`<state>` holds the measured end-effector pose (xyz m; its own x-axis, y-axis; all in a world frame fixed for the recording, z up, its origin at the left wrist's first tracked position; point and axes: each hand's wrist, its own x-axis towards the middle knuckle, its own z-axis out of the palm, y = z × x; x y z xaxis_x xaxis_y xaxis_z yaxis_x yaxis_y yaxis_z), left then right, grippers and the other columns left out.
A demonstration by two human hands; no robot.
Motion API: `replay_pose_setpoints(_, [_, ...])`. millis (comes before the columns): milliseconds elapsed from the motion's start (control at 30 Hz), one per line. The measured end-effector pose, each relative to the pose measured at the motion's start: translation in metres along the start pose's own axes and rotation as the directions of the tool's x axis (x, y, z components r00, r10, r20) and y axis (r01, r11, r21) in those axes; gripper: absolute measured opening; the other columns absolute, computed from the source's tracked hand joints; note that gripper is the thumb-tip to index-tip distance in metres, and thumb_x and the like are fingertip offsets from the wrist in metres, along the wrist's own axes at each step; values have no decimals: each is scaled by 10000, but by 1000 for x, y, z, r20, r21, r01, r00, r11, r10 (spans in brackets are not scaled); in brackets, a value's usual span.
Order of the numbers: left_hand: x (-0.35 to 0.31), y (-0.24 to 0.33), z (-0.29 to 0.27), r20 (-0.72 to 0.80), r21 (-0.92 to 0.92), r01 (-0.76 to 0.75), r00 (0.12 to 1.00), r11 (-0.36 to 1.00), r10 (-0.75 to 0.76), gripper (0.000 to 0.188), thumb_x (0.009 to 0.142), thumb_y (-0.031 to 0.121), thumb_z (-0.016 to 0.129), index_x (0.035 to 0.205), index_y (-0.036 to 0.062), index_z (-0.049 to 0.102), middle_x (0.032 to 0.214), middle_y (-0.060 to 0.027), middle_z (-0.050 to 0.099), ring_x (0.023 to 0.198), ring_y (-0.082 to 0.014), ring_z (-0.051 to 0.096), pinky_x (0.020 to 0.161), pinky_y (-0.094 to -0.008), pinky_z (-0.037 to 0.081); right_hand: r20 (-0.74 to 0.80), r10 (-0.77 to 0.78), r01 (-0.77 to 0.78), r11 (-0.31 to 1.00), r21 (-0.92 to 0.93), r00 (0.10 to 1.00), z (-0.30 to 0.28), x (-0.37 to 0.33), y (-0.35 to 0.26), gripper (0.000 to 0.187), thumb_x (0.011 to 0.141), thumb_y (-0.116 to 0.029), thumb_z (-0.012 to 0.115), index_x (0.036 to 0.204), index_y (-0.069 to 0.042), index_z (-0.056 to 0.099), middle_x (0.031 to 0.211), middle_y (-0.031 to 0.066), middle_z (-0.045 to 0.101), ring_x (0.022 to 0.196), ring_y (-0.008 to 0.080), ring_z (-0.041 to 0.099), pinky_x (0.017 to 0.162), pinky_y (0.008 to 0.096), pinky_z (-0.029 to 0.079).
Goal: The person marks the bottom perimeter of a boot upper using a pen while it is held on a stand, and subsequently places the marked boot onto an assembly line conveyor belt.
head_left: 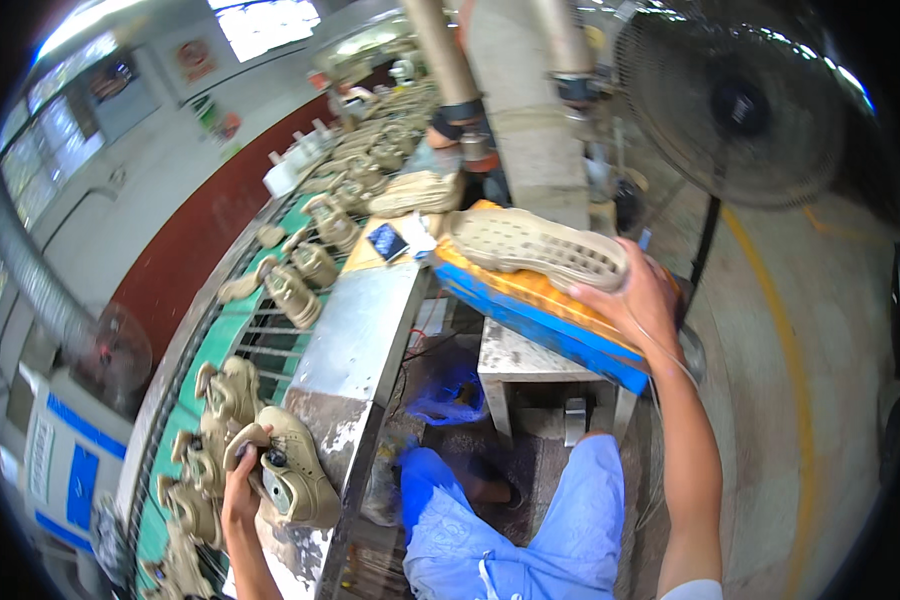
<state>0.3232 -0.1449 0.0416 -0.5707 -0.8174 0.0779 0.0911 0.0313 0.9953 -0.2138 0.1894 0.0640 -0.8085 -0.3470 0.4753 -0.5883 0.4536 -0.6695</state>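
My left hand (240, 485) is closed round the heel part of a tan clog (305, 475), a shoe with openings in its upper. This clog is over the edge of the metal ledge beside the conveyor. At the right, my right hand (645, 295) grips one end of a tan shoe sole (535, 245), thumb along its near edge. The sole's treaded face, dotted with dark recesses, is turned up. It lies over an orange and blue box (540, 325), and I cannot tell whether it touches it. A thin cord hangs by my right wrist.
A green conveyor (210, 345) carries several tan clogs along my left. Stacked soles (415, 193) lie at the far end of the metal ledge (355, 315). The box rests on a small white table (515, 355). A large fan (735, 105) stands at the right.
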Motion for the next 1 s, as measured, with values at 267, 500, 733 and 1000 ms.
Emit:
replay_pose_setpoints(267, [-97,-52,97,-287,831,15,868,557,405,1077,830,303,883,1621,-75,258,1513,-318,504,1415,-405,521,1179,-443,420,21,14,-16,995,97,1000,-5,-6,10,726,793,-250,910,1409,-33,591,1284,168,715,1185,268,678,1046,401,508])
replay_pose_setpoints(500, [38,-66,80,-396,718,31,839,695,373,1036,854,407,808,1643,-6,279,1519,-295,523,1368,-423,566,1148,-475,463,72,48,-53,997,63,996,0,-9,3,738,844,-307,872,1445,-21,553,1325,165,677,1229,274,634,1095,403,462])
replay_pose_setpoints(733, [251,-85,39,-626,642,115,650,758,431,883,875,470,724,1545,-19,422,1388,-283,628,1239,-452,632,1042,-501,512,79,40,-47,994,94,996,4,-6,4,740,842,-312,866,1439,-10,550,1319,154,661,1226,264,620,1099,392,449])
replay_pose_setpoints(1000, [292,-133,20,-544,789,47,515,612,662,845,870,343,788,1516,-63,425,1503,-266,533,1387,-429,511,1164,-493,408,115,12,-30,987,157,993,6,-5,7,850,805,-376,878,1465,29,529,1340,178,637,1253,275,605,1096,397,452])
